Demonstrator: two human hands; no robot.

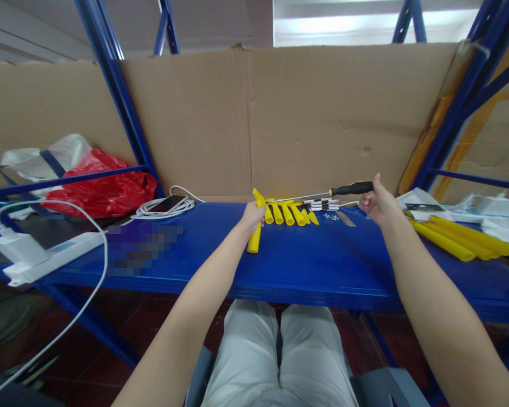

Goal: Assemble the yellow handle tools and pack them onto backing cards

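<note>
My left hand [253, 215] is closed round a yellow T-shaped plastic piece [253, 243], whose lower end points down toward me above the blue shelf. In my right hand [377, 200], the fingers grip the end of a screwdriver [351, 188] with a black and yellow handle. Its long shaft runs left, and the tip meets the yellow piece beside my left fingers; whether it sits in a screw is too small to tell. Just right of my left hand, several yellow tube pieces [287, 215] lie in a row. A small stack of white and dark sticks [321, 204] lies beyond them.
Small metal bits [331, 216] and a flat metal strip [346, 219] lie on the blue shelf [314, 260]. Longer yellow tubes [462, 240] rest at right. A coiled white cable [165, 210], phone, power strip [55, 260] and red bag [106, 183] are at left. Cardboard [305, 113] stands behind.
</note>
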